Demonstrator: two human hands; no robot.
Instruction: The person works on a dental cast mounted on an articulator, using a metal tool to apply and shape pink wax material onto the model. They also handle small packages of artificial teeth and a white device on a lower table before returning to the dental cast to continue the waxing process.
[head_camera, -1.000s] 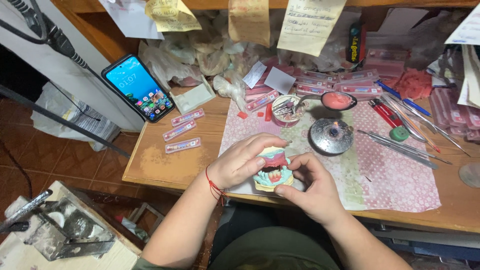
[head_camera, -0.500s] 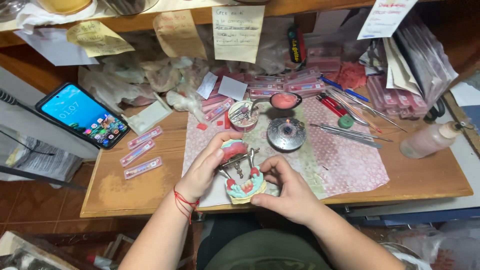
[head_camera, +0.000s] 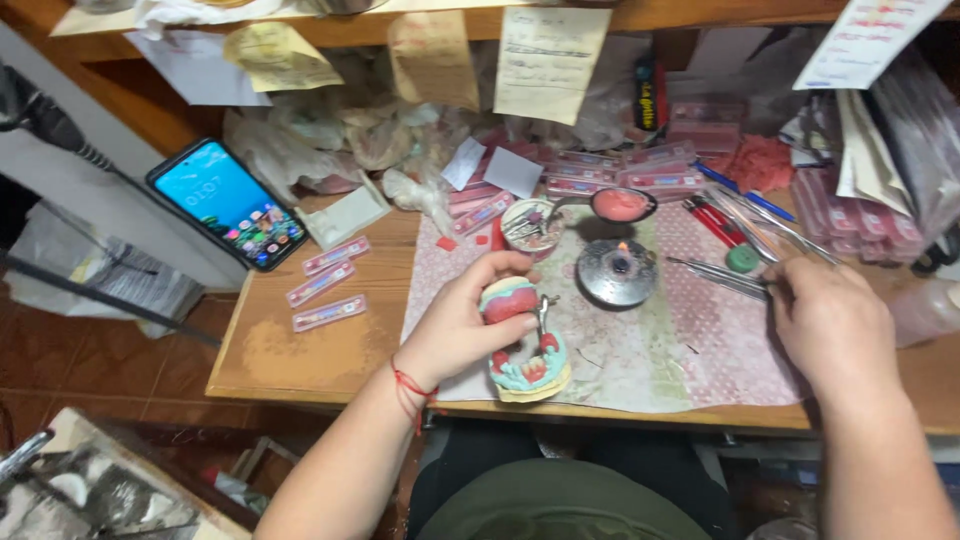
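My left hand (head_camera: 455, 325) grips a hinged dental model (head_camera: 522, 340) with pink wax and teal bases, held just above the patterned mat (head_camera: 640, 345) near the desk's front edge. A red thread circles that wrist. Off to the right, my right hand (head_camera: 832, 322) rests on the mat, its fingers closed on the ends of thin metal instruments (head_camera: 720, 275). A small round metal burner (head_camera: 617, 271) with a tiny flame sits between the two hands.
A smartphone (head_camera: 228, 203) leans at the desk's left. Plastic tooth strips (head_camera: 325, 285) lie on the wood. Behind the burner are a small cup of tools (head_camera: 530, 225), a dish of pink wax (head_camera: 622, 204) and stacked pink boxes (head_camera: 640, 170). Paper notes hang above.
My right hand left the dental model and moved right to the metal instruments. The left hand keeps the model, and the view shifted right.
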